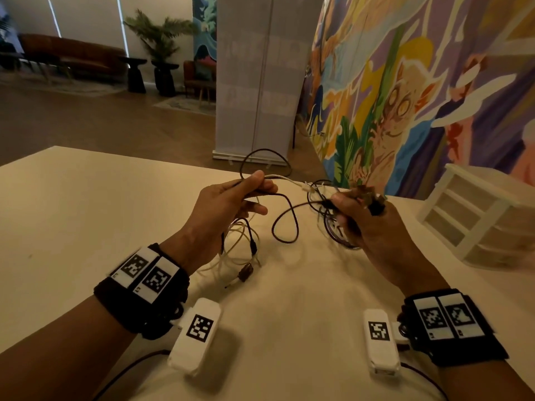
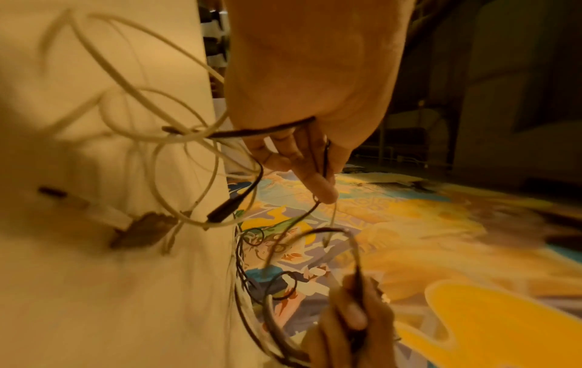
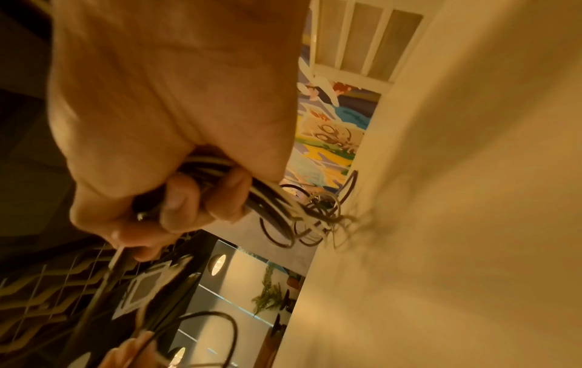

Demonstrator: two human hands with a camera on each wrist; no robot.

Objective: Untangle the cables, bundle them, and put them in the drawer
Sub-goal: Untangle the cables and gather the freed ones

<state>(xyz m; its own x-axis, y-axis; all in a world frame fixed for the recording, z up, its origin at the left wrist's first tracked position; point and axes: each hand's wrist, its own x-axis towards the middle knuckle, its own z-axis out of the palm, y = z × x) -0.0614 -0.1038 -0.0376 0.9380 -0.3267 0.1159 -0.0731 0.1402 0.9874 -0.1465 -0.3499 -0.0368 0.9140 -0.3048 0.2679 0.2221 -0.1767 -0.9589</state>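
Both hands hold a tangle of black and white cables above the white table (image 1: 86, 215). My left hand (image 1: 246, 192) pinches a black cable (image 1: 285, 224) together with a white cable (image 1: 285, 178) between thumb and fingers. White loops (image 1: 231, 250) and a black plug (image 1: 246, 272) hang from it down to the table. My right hand (image 1: 353, 209) grips a coiled bundle of dark and white cables (image 3: 267, 199) in its fist. The black cable sags in a loop between the two hands. A white drawer unit (image 1: 474, 218) stands on the table at the right, its drawers closed.
A colourful mural wall (image 1: 419, 82) rises just behind the table at the right. A white roll-up banner (image 1: 254, 82) stands beyond the far table edge. White wrist devices (image 1: 199, 334) hang below both wrists near the table's front.
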